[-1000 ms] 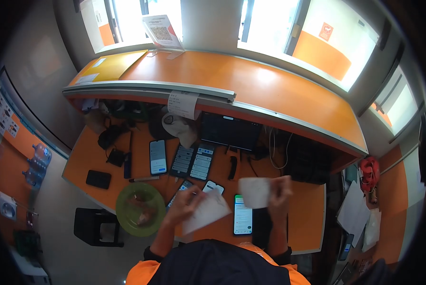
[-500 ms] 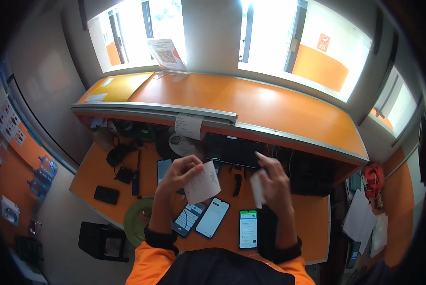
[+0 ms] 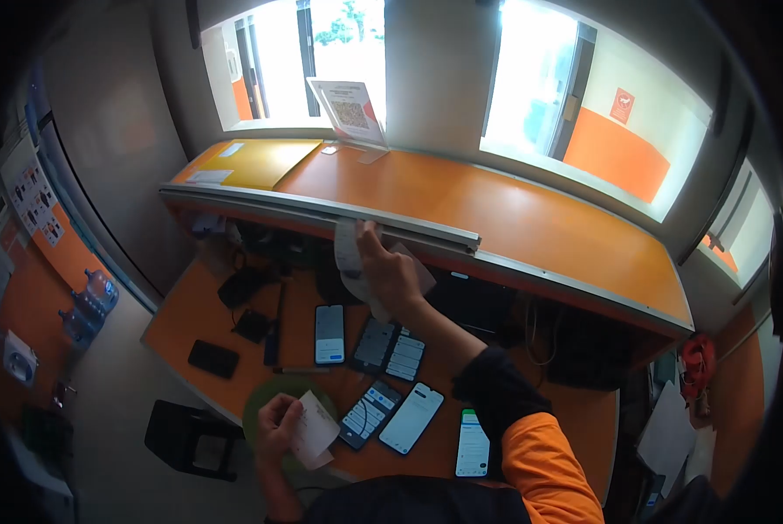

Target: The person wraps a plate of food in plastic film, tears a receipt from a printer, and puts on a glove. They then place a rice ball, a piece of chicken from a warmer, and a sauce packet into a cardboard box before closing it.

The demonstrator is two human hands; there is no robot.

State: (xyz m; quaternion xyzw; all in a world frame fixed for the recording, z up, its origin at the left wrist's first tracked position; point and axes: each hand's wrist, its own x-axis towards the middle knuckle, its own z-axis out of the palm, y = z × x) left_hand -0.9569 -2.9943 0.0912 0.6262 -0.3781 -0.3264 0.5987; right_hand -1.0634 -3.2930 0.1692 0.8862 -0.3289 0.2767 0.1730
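Thin white paper receipts [image 3: 315, 430] are pinched in my left hand [image 3: 276, 425], low over the front left part of the desk. Behind them shows a round green dish [image 3: 265, 399], partly covered. My right hand [image 3: 390, 272] reaches up to the metal rail [image 3: 322, 206] at the shelf's front edge, its fingers closed on a paper slip [image 3: 422, 277]. Right beside its fingertips, a printed receipt [image 3: 348, 253] hangs down from the rail. Below the right forearm, several lit phones lie on the desk, among them a white-screened phone [image 3: 412, 419].
A dark phone [image 3: 213, 359] and black cables lie on the left of the orange desk [image 3: 182, 319]. On the shelf above stand a yellow folder [image 3: 295, 162] and a QR code stand [image 3: 350, 113]. A dark screen [image 3: 470, 301] sits under the shelf. A black stool [image 3: 195, 437] stands left.
My right hand has moved up and left to the hanging receipt. My left hand has dropped down and left with its papers. The view has shifted slightly.
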